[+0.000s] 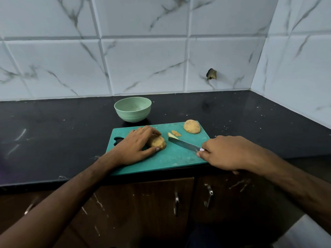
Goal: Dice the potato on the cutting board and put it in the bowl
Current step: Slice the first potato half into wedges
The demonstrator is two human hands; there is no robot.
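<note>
Two slices (pixel 174 134) cut; left hand (pixel 136 145) grasps a potato half (pixel 157 142), right hand (pixel 227 154) grasps the knife (pixel 184 144); bowl (pixel 132 109) holds nothing.

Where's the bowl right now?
In the head view, the green bowl stands on the black counter just behind the cutting board's far left edge, near the tiled wall.

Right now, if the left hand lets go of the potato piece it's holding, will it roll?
Probably not: the potato piece looks dome-shaped, seemingly cut side down on the cutting board. Likely stiff. Its cut face may be slippery, so the left hand steadies it.
</note>
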